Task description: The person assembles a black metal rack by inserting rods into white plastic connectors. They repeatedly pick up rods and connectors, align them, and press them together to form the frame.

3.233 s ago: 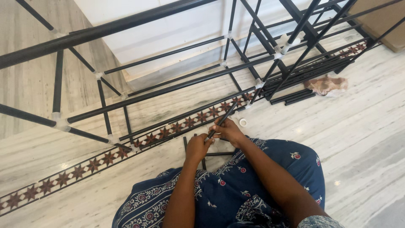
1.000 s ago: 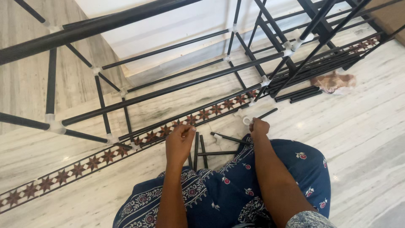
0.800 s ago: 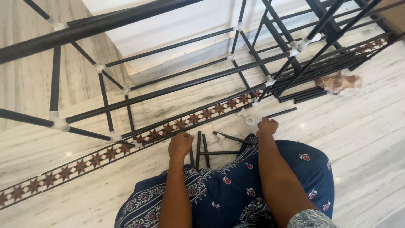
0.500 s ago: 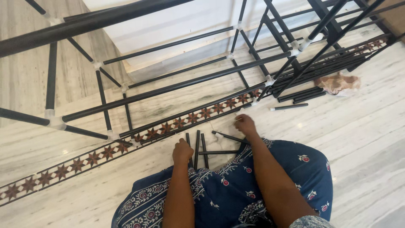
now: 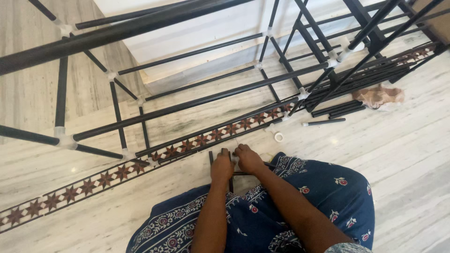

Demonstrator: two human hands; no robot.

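My left hand and my right hand are side by side on the floor just in front of my knees, over a few short black rods lying there. The left hand's fingers curl around one or two of these rods. The right hand rests with bent fingers on the rods beside it; what it grips is hidden. My lap is covered by blue flower-print cloth.
A large frame of black tubes with white joints stands on the floor ahead. More loose black rods and one white-tipped rod lie at right, near a white ring and crumpled brown packing.
My right hand has come back from the white-tipped rod at the right, which now lies loose further away. Both hands have drawn together over the short rods by my knees.
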